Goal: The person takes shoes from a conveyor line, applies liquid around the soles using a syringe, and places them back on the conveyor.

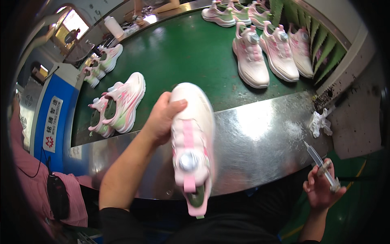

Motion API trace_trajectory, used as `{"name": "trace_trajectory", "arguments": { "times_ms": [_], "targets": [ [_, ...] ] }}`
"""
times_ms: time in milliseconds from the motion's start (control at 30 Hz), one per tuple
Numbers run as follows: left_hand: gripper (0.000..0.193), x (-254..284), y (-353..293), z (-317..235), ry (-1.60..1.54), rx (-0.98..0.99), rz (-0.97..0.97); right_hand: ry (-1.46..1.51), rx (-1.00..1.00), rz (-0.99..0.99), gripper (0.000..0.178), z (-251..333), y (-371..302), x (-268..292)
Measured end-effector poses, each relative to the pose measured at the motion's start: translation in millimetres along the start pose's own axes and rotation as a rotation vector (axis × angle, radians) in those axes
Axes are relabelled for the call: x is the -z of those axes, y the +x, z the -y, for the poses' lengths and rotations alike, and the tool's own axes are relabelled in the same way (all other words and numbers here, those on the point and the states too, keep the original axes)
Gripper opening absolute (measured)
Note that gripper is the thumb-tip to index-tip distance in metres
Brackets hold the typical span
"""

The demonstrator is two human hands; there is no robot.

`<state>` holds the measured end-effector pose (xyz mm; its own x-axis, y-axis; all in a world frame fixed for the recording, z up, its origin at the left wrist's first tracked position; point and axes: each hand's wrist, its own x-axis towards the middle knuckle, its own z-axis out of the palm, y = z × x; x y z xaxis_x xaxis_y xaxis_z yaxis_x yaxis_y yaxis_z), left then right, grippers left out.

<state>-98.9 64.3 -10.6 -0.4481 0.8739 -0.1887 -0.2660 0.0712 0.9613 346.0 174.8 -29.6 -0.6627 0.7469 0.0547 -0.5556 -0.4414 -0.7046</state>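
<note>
My left hand [161, 118] grips a white and pink sneaker [191, 142] by its toe end, heel toward me, above the steel edge of the bench. The shoe has a round silver dial on its tongue and a green lining, and it is blurred. My right hand [321, 187] is low at the right, off the bench, with its fingers closed on a clear plastic syringe [321, 162] whose tip points up and to the left.
A green conveyor belt [183, 53] carries several more pink and white sneakers: a pair [120, 103] to the left, three [270, 53] at the right, others farther back. A crumpled white rag [320, 123] lies on the steel plate [260, 138]. A person in pink [28, 171] stands at the left.
</note>
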Motion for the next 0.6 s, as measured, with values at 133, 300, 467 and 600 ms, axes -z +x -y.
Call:
{"name": "trace_trajectory", "arguments": {
  "times_ms": [133, 300, 467, 600],
  "targets": [
    [0.050, -11, -58, -14, -0.221, -0.317, 0.020, -0.168, 0.003, 0.103, 0.104, -16, -9, -60],
    [0.066, -4, -77, 3, -0.483, -0.303, 0.064, -0.065, -0.007, 0.276, 0.100, -24, 17, -115],
    [0.072, 4, -87, 18, -0.518, -0.327, 0.147, -0.021, -0.076, 0.454, 0.085, -39, 40, -164],
    [0.070, 1, -79, 25, -0.439, -0.534, 0.397, -0.021, -0.107, 0.450, 0.079, -38, 37, -197]
  ]
}}
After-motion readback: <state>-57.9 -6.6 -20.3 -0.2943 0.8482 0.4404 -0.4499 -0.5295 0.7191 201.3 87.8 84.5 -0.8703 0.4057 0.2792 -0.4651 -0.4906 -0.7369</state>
